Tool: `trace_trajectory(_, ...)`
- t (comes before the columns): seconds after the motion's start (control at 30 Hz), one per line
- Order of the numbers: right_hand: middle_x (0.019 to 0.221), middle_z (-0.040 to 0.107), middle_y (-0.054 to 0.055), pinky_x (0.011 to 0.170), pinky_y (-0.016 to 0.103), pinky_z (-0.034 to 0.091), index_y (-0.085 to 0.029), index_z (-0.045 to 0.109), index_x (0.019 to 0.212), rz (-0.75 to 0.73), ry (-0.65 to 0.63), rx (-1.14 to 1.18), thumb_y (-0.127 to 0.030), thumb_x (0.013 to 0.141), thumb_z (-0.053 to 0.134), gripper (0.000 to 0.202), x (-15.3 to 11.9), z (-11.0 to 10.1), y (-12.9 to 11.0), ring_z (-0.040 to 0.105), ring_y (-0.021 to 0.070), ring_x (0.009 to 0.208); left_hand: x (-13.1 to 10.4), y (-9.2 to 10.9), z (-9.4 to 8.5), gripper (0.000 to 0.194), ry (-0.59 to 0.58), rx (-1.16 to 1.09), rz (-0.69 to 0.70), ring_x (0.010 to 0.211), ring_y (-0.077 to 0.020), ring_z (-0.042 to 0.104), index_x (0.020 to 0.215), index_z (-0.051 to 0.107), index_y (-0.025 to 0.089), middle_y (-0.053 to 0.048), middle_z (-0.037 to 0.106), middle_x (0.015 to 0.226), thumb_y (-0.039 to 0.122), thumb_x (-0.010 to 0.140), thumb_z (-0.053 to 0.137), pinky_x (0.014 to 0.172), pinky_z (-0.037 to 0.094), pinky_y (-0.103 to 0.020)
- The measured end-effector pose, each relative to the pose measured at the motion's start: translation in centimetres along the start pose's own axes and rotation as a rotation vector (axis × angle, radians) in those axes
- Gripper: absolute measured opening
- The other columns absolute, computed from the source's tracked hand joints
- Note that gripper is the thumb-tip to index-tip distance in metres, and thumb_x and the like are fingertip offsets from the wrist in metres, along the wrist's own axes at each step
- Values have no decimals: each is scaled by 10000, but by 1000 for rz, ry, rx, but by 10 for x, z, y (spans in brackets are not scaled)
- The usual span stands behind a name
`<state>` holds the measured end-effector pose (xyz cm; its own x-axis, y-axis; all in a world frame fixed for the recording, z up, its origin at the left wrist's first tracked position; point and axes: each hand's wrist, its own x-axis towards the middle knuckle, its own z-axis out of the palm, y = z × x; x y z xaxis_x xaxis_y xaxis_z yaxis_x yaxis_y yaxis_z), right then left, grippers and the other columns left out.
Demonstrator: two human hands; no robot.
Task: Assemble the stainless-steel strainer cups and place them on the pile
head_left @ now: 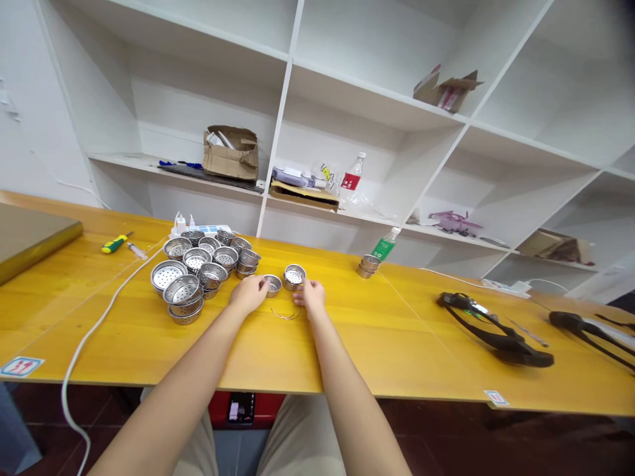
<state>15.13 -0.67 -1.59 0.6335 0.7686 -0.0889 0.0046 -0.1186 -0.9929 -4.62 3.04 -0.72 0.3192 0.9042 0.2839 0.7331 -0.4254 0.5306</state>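
Note:
My left hand [249, 293] has its fingertips pinched at the left rim of a shallow steel cup [273, 286] on the table. My right hand [311, 295] is curled at the lower right edge of a perforated steel cup [295, 274], its fingertips against the side. That cup stands just right of and slightly behind the shallow one. Thin curved wire [285, 315] lies on the table in front of the cups, between my hands. To the left, several perforated steel cups [197, 258] are grouped closely, some stacked.
A small cup stack [368, 266] and a green-labelled bottle [385, 244] stand behind to the right. A screwdriver [115, 244], a syringe [137, 251] and a white cable [99, 324] lie left. Black headsets [496, 337] rest right. Shelves [347, 79] rise behind the table [377, 344].

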Motion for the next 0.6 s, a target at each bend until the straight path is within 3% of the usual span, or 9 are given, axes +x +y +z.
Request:
trace_trajectory(0.13,758,667,8,692,297,549,-231,635,812,-515,-135,-388,-348,926,582,172,-12,4,9,647,177,670,4,-5,7,148,53,-32,15,861,-224,643,826,672,200,-86,717,903,259,901,559,745,428,-313)
trace_trajectory(0.23,988,689,62,827,331,531,-230,714,944,-788,-225,-521,-310,898,605,143,-20,13,16,638,192,797,6,-7,10,82,104,-120,82,808,-196,613,814,655,191,-58,678,842,190,840,577,759,433,-300)
trace_trajectory(0.33,1072,655,90,844,336,519,-218,684,965,-843,-200,-534,-288,884,618,126,-23,18,19,623,202,840,3,-4,10,59,154,-205,194,742,-169,578,846,623,200,-16,624,790,182,833,568,723,426,-284)
trace_trajectory(0.43,939,646,55,806,328,492,-224,606,915,-847,-123,-548,-258,854,631,75,-21,17,17,602,216,832,-2,2,9,119,143,-269,272,676,-149,556,946,600,214,30,575,734,194,830,579,673,413,-269)
trace_trajectory(0.6,808,642,13,703,293,431,-231,579,926,-825,-79,-559,-228,873,593,55,-23,13,11,574,197,710,-4,6,9,334,161,-302,260,634,-141,566,1149,604,197,52,585,715,198,815,607,651,419,-263)
